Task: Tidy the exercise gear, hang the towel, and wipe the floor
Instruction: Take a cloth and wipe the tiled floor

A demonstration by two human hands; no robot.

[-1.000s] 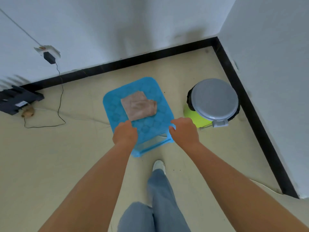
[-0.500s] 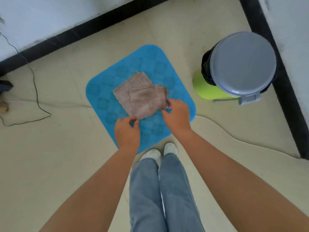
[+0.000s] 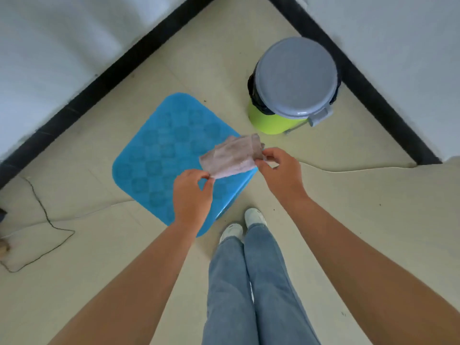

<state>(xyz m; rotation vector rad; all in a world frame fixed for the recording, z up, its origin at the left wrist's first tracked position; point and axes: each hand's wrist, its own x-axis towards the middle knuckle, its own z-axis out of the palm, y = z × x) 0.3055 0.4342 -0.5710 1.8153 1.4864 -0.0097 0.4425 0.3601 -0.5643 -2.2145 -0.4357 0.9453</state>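
A small brownish-pink towel (image 3: 232, 156) is lifted above the right corner of a blue plastic stool (image 3: 164, 158) with a patterned square top. My left hand (image 3: 193, 194) pinches the towel's lower left corner between thumb and fingers. My right hand (image 3: 280, 170) pinches its right edge. The cloth hangs stretched and partly folded between the two hands, off the stool's top.
A green pedal bin with a grey lid (image 3: 293, 85) stands in the room's corner, right of the stool. Black skirting (image 3: 104, 78) runs along both white walls. A thin black cable (image 3: 47, 220) lies on the cream floor at left. My legs and white shoes (image 3: 242, 226) are below the stool.
Both hands went from the stool's front edge to the folded towel, pinched it, and have lifted it off the stool top toward the right. The view has tilted downward.
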